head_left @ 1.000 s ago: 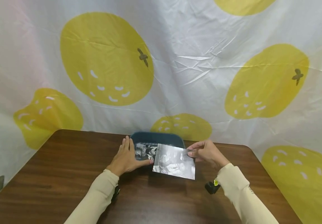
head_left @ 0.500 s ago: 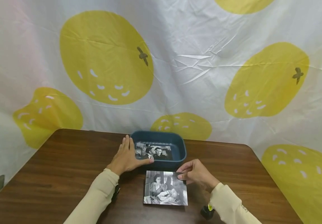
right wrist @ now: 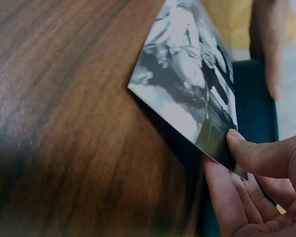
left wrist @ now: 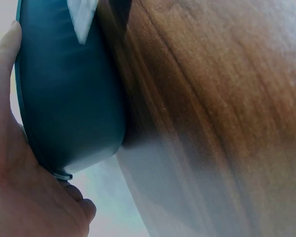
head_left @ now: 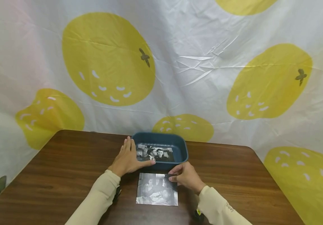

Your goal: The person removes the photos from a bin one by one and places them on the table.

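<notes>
My right hand (head_left: 188, 178) pinches the upper right corner of a black-and-white photo (head_left: 157, 190), thumb on top and fingers beneath, as the right wrist view shows. The photo hangs close over the table in front of a dark blue rectangular container (head_left: 182, 153), its printed side up and shiny with glare. Inside the container lies another black-and-white photo (head_left: 161, 154) showing people. My left hand (head_left: 126, 159) rests at the container's near left corner, fingers extended along the left side and thumb (left wrist: 9, 42) on the near rim.
The brown wood-grain table (head_left: 66, 175) has rounded far corners. Right behind it hangs a white cloth (head_left: 172, 47) printed with big yellow fruits, close to the container's far side. A small black device (head_left: 198, 215) sits under my right wrist.
My right hand has brought the photo from in front of the container's right side toward me, then a little left, uncovering the photo inside. The left hand keeps its place.
</notes>
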`<state>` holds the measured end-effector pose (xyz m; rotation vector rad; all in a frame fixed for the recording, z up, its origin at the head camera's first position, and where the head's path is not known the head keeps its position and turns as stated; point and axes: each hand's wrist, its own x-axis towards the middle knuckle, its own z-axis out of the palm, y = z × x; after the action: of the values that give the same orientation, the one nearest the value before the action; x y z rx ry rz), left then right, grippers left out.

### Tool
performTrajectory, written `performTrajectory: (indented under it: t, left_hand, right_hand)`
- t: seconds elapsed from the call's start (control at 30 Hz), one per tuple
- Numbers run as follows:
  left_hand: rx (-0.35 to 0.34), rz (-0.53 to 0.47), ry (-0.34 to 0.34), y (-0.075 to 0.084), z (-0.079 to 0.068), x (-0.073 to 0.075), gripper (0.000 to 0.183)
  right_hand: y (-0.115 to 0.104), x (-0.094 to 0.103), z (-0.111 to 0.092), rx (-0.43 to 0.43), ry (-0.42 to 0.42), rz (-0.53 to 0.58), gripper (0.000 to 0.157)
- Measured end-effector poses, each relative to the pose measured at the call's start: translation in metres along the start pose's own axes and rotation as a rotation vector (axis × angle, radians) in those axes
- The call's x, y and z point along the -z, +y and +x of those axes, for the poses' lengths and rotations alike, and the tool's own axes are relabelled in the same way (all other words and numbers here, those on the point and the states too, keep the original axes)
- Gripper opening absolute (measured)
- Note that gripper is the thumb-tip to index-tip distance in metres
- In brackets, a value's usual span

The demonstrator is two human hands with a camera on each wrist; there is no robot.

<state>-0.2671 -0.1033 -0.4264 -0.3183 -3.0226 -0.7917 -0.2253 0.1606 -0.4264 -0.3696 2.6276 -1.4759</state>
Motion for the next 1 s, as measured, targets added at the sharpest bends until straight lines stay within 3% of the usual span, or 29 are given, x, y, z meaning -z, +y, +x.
performTrajectory:
  t: [0.37,1.0]
  left_hand:
    - [-0.001,-0.013,0.001,0.001,0.0,0.002,0.135]
    - [0.006,-0.003,-0.007,0.002,-0.001,0.002,0.134]
  right_hand:
    - [-0.007,-0.017,0.006,0.124,0.011,-0.271,0.017]
    - [-0.005,-0.019,0.004,0.178,0.087,-0.456,0.024]
